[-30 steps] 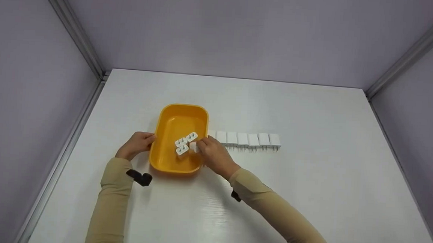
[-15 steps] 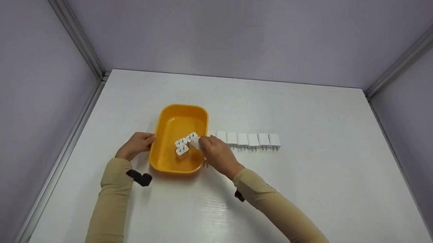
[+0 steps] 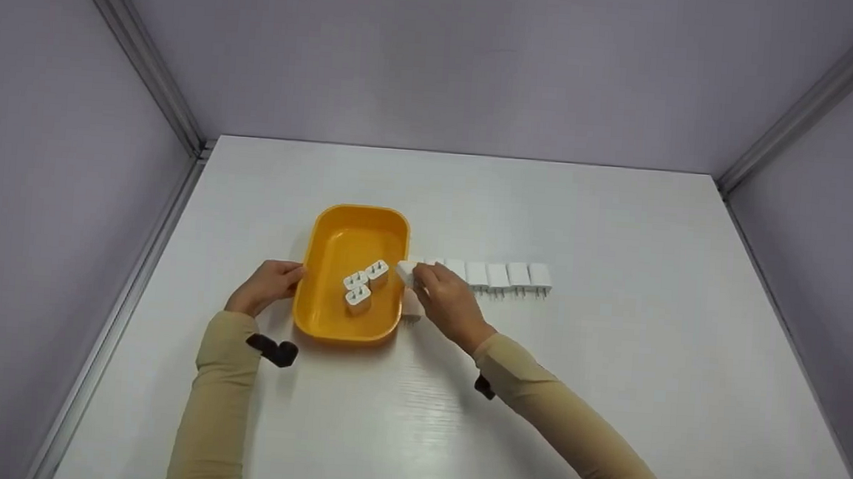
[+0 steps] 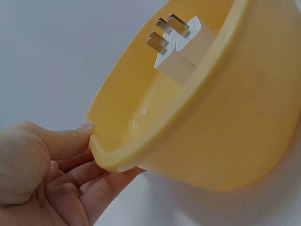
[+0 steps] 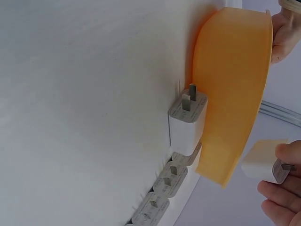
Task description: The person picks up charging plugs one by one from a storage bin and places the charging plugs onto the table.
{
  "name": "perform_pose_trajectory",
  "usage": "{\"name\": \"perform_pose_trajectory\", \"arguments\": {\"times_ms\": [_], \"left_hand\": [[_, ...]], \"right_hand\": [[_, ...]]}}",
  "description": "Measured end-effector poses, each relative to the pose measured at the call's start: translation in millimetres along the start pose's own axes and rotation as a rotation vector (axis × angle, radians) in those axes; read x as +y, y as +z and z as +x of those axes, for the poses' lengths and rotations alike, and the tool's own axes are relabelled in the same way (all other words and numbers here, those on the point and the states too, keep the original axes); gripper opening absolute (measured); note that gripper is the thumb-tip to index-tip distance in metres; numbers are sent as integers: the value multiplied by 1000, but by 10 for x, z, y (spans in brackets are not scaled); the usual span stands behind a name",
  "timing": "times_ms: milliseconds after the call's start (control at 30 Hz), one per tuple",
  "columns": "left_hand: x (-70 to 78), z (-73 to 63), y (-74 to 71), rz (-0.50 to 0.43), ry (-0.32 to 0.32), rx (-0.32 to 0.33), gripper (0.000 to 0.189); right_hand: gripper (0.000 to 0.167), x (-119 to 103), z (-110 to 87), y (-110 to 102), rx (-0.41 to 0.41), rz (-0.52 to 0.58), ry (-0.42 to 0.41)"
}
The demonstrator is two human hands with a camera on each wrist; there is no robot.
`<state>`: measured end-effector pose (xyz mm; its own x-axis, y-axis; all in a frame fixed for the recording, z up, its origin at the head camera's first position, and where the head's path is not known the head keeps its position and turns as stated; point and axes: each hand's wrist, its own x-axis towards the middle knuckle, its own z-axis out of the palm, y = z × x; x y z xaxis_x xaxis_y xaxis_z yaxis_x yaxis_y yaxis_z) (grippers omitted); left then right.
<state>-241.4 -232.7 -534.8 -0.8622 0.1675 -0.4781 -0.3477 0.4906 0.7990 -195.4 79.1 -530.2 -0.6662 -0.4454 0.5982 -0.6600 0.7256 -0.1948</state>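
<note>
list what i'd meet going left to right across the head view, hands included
Left hand → yellow tray with three plugs inside → held plug → right hand → rightmost plug of the row.

A yellow, round-cornered plastic basin (image 3: pixel 343 327) sits toward the white table's (image 3: pixel 619 236) left edge, three white boxy plug adapters (image 3: pixel 357 296) inside, prongs up; another white adapter (image 3: pixel 405 271) is held near its right rim.
</note>
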Motion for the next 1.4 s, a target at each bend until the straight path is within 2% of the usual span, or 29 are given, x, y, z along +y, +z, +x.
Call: {"name": "perform_pose_trajectory", "arguments": {"times_ms": [200, 467, 733, 933, 1400], "left_hand": [[-8, -4, -10, -13, -2, -3, 45], [3, -19, -18, -8, -9, -7, 45], [-34, -59, -25, -12, 66, -20, 45], [-23, -52, -34, -23, 57, -22, 45], [-10, -51, -35, -11, 34, -17, 46]], "right_hand": [[14, 91, -131, 29, 43, -32, 19], [16, 141, -226, 96, 56, -58, 17], [16, 165, -306, 95, 72, -107, 10], [18, 183, -381, 104, 81, -102, 4], [17, 186, -494, 133, 25, -90, 22]]}}
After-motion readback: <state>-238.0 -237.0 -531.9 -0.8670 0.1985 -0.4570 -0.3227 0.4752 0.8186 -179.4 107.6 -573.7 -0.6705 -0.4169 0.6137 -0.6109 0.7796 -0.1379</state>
